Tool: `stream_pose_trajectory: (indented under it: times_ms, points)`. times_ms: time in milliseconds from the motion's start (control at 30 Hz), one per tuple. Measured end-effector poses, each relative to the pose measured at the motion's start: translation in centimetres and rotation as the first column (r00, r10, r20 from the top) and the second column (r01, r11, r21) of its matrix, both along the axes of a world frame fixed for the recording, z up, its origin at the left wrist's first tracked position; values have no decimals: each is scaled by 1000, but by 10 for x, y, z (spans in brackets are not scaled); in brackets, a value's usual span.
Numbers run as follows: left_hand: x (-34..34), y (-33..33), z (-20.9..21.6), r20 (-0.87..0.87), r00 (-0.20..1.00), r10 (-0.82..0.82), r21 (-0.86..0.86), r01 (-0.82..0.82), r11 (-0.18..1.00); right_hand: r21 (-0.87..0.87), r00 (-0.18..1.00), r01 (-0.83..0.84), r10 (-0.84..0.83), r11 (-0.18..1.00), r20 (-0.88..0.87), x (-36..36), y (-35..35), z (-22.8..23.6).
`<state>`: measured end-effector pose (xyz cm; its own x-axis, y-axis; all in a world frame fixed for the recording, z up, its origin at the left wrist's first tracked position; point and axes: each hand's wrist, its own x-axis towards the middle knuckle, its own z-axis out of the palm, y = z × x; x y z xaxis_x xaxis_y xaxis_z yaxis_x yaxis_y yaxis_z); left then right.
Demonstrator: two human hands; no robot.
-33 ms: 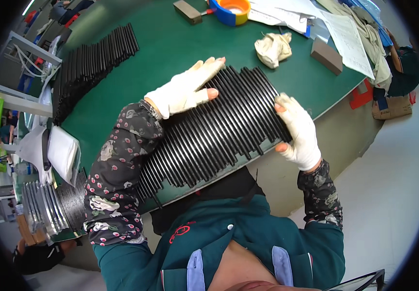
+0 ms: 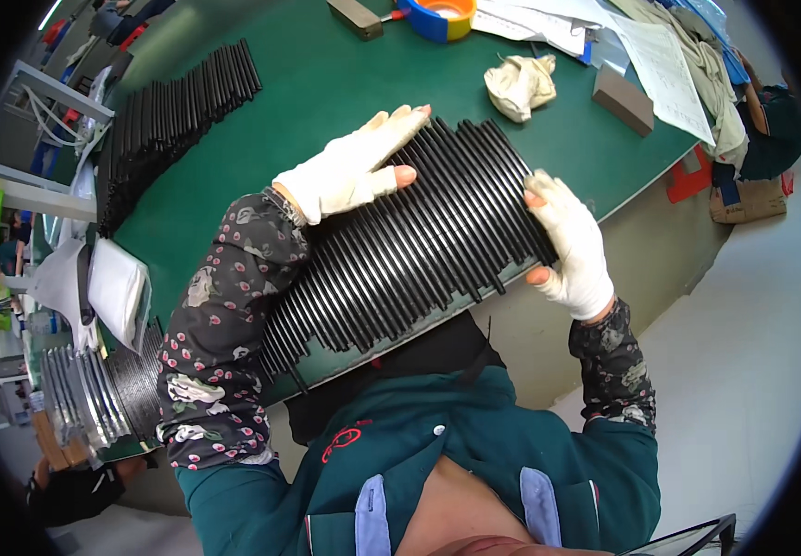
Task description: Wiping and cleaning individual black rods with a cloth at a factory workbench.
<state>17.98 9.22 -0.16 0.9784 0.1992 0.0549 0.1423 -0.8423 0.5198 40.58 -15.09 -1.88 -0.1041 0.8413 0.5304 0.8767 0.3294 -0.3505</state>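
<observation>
Left hand (image 2: 346,167) sits flat, thumb out, by the far ends of the black rods (image 2: 409,236) on the counter (image 2: 303,97), right hand (image 2: 574,248) spreads at their right side, and they look stiff but slick, so I'd squeeze from both sides.

Rods (image 2: 409,236), black, smooth and glossy, metal or plastic not determinable, lying between left hand (image 2: 340,173) and right hand (image 2: 574,246), both in gloves (image 2: 326,178) of matt white cloth. Tabletop (image 2: 326,83) beneath the hands, green, smooth, with a faint sheen; beyond the right hand, a crumpled rag (image 2: 521,88) of matt cream cloth, a matt grey-brown block (image 2: 623,100) of unclear material, and white paper sheets (image 2: 664,79). Left of the left hand, a packet (image 2: 120,292) in clear, glossy, wrinkled plastic film; behind both hands, sleeve covers (image 2: 215,343) of matt printed cloth.
</observation>
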Motion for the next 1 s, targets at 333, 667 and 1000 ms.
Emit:
stream_pose_trajectory:
  times_ms: [333,667,1000]
  points:
    - [22,-20,8,66,989,136,-20,-135,991,-14,974,-3,0,1000,-226,-9,-3,-1]
    - [-11,-14,22,-6,988,152,-26,-152,988,-112,756,-481,347,869,-556,-40,-37,48]
    - [-83,-23,13,-40,991,129,-263,-135,955,-556,862,-503,338,661,-378,-64,-17,35]
